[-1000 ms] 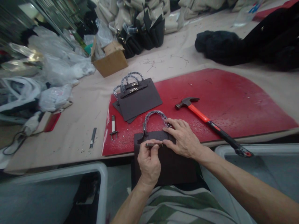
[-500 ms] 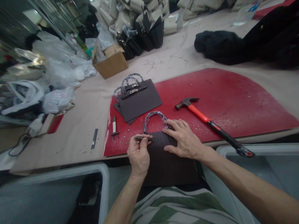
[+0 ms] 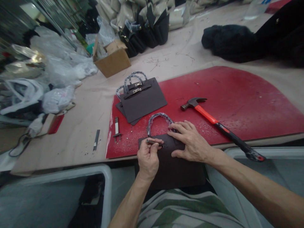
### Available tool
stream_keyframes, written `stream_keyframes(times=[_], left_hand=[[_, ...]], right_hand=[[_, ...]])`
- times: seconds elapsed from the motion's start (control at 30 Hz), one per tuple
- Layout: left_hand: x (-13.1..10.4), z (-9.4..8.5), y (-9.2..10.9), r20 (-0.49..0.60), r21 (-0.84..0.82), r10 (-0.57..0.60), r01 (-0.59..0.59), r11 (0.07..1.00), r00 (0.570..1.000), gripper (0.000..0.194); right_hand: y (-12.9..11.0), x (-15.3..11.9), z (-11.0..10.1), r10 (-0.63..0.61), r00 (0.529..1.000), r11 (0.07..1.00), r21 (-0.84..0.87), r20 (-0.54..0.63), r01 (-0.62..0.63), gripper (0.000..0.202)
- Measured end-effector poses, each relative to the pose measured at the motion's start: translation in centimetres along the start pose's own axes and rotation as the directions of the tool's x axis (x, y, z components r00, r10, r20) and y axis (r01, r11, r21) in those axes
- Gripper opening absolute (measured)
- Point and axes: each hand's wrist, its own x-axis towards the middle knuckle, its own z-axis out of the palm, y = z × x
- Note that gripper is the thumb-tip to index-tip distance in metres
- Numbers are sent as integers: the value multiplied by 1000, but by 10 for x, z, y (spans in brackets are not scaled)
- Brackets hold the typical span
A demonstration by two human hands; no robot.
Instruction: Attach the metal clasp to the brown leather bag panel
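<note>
The bench [image 3: 78,107] carries a red mat [image 3: 237,101], the landmark here. Beyond the mat's far left corner stands a cardboard box [image 3: 113,61]. A stack of dark bag panels [image 3: 142,99] lies on the mat's left part. A dark bag panel [image 3: 171,164] overhangs the mat's near edge, its wrapped handle [image 3: 158,117] lying on the mat. A hammer [image 3: 213,122] lies at the mat's middle, reaching over the near edge. The right hand [image 3: 191,142] presses flat and open on the panel; the left hand [image 3: 148,155] pinches a small metal rod [image 3: 154,142] against the panel's top edge
</note>
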Motion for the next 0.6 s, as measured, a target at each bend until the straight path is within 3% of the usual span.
stream_keyframes(times=[0.6], left_hand=[[2,4,-1,-13,24,-18,18,1000,1000,15]], right_hand=[[-2,0,0,6,1000,1000,3,-21,-5,76]])
